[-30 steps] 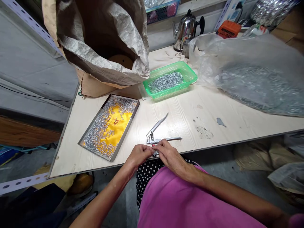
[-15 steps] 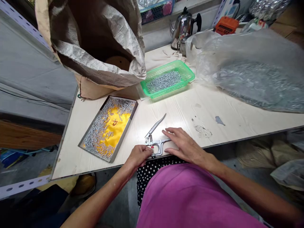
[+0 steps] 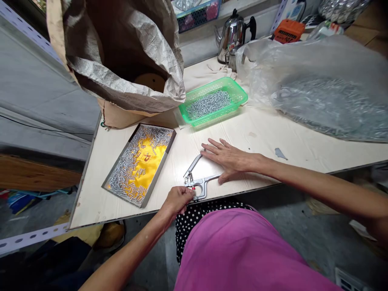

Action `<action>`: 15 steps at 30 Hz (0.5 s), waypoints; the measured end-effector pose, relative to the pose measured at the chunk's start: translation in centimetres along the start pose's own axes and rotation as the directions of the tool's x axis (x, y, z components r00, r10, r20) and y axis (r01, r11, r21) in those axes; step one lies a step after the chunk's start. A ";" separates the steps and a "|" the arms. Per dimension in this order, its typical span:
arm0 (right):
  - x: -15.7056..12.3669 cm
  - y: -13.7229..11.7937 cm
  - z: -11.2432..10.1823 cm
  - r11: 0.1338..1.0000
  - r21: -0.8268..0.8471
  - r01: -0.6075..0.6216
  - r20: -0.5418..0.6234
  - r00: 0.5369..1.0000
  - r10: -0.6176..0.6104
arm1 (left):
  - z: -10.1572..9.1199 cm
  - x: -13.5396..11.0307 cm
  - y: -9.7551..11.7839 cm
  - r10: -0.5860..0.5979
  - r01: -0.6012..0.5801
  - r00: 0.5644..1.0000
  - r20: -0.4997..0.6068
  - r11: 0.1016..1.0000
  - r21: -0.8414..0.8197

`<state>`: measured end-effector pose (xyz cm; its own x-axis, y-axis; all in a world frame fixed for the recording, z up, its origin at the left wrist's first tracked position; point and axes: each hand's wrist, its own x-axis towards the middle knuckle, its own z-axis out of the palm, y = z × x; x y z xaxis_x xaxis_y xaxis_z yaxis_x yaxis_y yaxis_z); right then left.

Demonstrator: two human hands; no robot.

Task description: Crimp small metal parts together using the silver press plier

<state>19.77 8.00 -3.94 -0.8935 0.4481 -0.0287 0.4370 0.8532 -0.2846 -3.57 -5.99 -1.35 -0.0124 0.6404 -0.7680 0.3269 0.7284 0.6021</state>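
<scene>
A pair of grey metal hand pliers (image 3: 202, 188) with a coil spring between its parts lies near the table's front edge, handles spread. At its jaw end, my left hand (image 3: 178, 198) is closed in a pinch between thumb and forefinger; what sits in the fingertips is too small to make out. A red bit shows at the jaw beside them. My right hand (image 3: 226, 157) is open, fingers spread over the end of the upper handle, its thumb near the tip of the lower one. Left of the pliers rests a shallow tray (image 3: 157, 173) with many small silvery cylindrical pieces on yellow cloth.
A green plastic basket (image 3: 212, 119) holds more silvery pieces. Behind the tray stands a large open paper sack (image 3: 121, 97). A clear plastic bag (image 3: 327, 105) full of pieces covers the right side. At the back are a metal kettle (image 3: 235, 32) and an orange box (image 3: 289, 30).
My right hand has moved forward from beside the lower handle, fingers spreading, onto the end of the upper handle. The upper handle sits slightly lower. My left hand stays pinched at the jaw.
</scene>
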 end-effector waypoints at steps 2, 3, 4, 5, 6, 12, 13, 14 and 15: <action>0.5 0.4 -0.3 1.000 -0.015 0.015 0.025 1.000 -0.015 | 0.1 0.0 0.0 -0.005 0.005 1.000 -0.009 1.000 0.000; 0.7 0.5 -0.5 1.000 -0.022 0.017 0.041 0.999 -0.016 | 0.1 0.0 -0.1 -0.005 0.005 1.000 -0.011 1.000 -0.002; 0.9 0.6 -0.7 0.999 -0.029 0.017 0.058 0.998 -0.015 | 0.1 0.0 -0.1 -0.005 0.005 1.000 -0.011 1.000 -0.006; 1.1 0.5 -1.0 0.999 -0.035 0.017 0.073 0.997 -0.014 | 0.2 0.0 -0.1 -0.004 0.004 1.000 -0.011 1.000 -0.010; 1.3 0.4 -1.2 0.999 -0.044 0.017 0.083 0.996 -0.013 | 0.2 -0.1 -0.1 -0.002 0.002 1.000 -0.010 1.000 -0.014; 1.8 -0.8 -2.5 0.994 -0.112 0.002 0.133 0.991 0.013 | 0.3 -0.1 -0.1 -0.013 0.012 1.000 -0.022 1.000 -0.029; 1.7 -1.0 -2.6 0.993 -0.114 -0.003 0.135 0.991 0.018 | 0.4 -0.1 -0.2 -0.015 0.014 1.000 -0.026 0.999 -0.030; 1.5 -1.2 -2.7 0.993 -0.114 -0.007 0.132 0.991 0.022 | 0.4 -0.1 -0.2 -0.017 0.016 0.999 -0.029 0.999 -0.027; 1.4 -1.3 -2.7 0.993 -0.114 -0.009 0.127 0.992 0.024 | 0.3 -0.1 -0.4 -0.019 0.018 0.999 -0.029 1.000 -0.020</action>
<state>18.26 8.20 -1.00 -0.8886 0.4309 -0.1575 0.4544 0.8738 -0.1731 -3.37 -6.36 -1.60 -0.0458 0.6331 -0.7727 0.3081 0.7448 0.5920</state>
